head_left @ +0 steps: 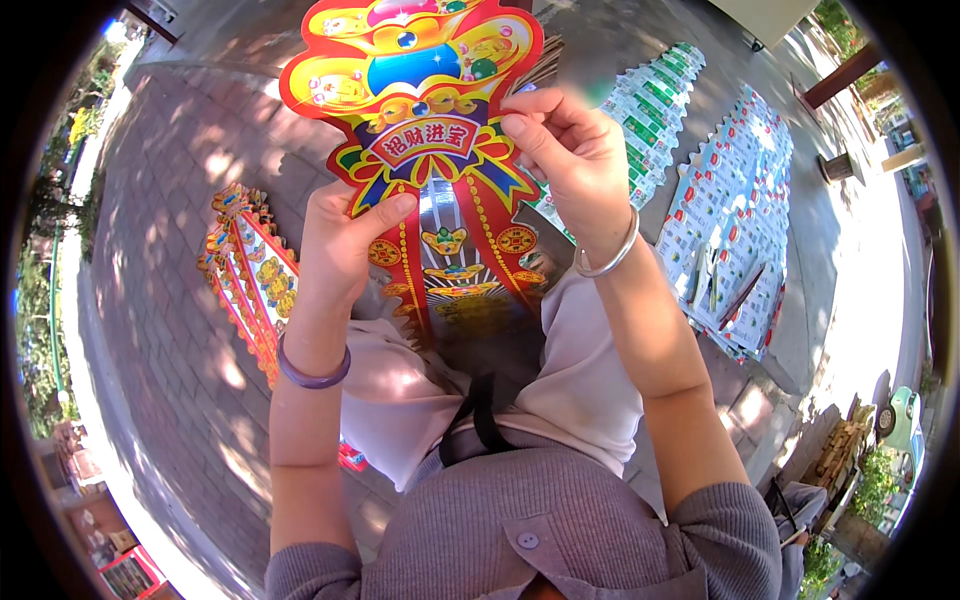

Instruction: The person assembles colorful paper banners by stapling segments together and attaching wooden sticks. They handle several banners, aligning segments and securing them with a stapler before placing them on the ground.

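A large die-cut festive paper decoration, red and gold with a blue gem, ribbons and coins printed on it, stands upright before me. My left hand is closed on its left edge, thumb across the printed front and fingers behind. At the opposite edge, my right hand has thumb and forefinger pinched together; whether a small scrap sits between them is too small to tell. The decoration's lower part hangs down between my knees.
A pile of similar red-gold cutouts lies on the brick paving at the left. To the right are green-and-white printed sheets and a blue-white stack with slim tools on top. Someone sits at lower right.
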`<state>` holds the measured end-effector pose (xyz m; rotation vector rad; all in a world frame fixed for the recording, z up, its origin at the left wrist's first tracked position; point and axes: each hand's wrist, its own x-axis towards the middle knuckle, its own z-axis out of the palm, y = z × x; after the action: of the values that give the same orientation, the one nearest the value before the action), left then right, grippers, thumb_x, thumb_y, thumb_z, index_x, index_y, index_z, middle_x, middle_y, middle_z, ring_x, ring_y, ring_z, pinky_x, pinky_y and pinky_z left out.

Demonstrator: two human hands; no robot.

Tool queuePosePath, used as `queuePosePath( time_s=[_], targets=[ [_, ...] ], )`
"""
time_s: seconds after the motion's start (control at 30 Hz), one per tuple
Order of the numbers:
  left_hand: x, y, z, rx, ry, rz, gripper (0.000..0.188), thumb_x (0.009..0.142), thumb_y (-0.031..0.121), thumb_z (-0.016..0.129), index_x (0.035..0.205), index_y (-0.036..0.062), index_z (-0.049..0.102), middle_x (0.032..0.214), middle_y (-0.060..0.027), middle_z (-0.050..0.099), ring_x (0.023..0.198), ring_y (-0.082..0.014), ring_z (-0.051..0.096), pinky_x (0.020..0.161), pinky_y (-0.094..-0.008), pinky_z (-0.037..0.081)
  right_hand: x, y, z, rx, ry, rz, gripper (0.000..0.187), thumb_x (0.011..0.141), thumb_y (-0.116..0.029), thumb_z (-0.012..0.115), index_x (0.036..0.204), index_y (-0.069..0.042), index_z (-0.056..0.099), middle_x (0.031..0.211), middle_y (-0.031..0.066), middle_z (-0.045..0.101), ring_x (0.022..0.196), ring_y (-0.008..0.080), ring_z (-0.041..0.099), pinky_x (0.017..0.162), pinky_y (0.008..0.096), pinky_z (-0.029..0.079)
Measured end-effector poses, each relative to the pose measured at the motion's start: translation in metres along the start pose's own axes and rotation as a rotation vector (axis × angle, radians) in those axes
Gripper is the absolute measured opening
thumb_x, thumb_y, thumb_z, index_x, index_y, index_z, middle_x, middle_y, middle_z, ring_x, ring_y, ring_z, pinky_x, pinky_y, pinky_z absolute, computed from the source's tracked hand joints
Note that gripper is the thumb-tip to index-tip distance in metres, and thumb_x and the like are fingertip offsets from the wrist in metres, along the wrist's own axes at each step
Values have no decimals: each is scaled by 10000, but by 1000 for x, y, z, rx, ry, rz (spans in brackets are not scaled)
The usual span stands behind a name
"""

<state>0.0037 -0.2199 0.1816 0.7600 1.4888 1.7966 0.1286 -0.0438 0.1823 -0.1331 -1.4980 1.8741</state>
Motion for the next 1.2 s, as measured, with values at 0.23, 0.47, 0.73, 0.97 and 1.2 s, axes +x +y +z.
queuePosePath(
  time_s=[0.23,0.47,0.73,0.97,1.2],
  targets=[
    [-3,1,-4,-42,111,112,252,791,-11,680,1040,-15,639,959,-56,679,824,-94,615,761,-245,478,-12,8,-2,-303,1,-137,224,757,-57,732,917,-13,580,748,-2,594,648,33,526,564,180,449],
    [-4,0,-2,-47,148,152,270,788,-12,685,1053,-17,632,964,-48,675,822,-89,610,763,-243,474,-18,11,-7,-492,4,-202,171,750,-13,723,838,-7,577,682,11,609,572,42,571,503,187,457],
    [-2,1,-4,-36,153,133,273,786,-14,686,1055,-16,634,962,-38,674,823,-85,608,766,-242,473,-21,7,-5,-442,-26,-42,80,807,2,676,823,-9,599,753,-13,609,644,22,544,571,163,448],
    [-1,1,-4,-32,159,137,273,777,-21,693,1045,-12,642,948,-46,679,820,-87,616,764,-243,482,-19,10,-6,-339,-7,-5,103,797,-20,686,776,8,589,679,27,634,587,51,584,517,194,473],
    [0,0,-4,-36,160,130,267,771,-21,699,1032,-11,646,948,-51,680,818,-90,621,765,-245,485,-17,13,-7,-323,-4,-12,111,803,-30,684,768,3,583,671,29,635,587,54,584,523,195,474]
  ],
)
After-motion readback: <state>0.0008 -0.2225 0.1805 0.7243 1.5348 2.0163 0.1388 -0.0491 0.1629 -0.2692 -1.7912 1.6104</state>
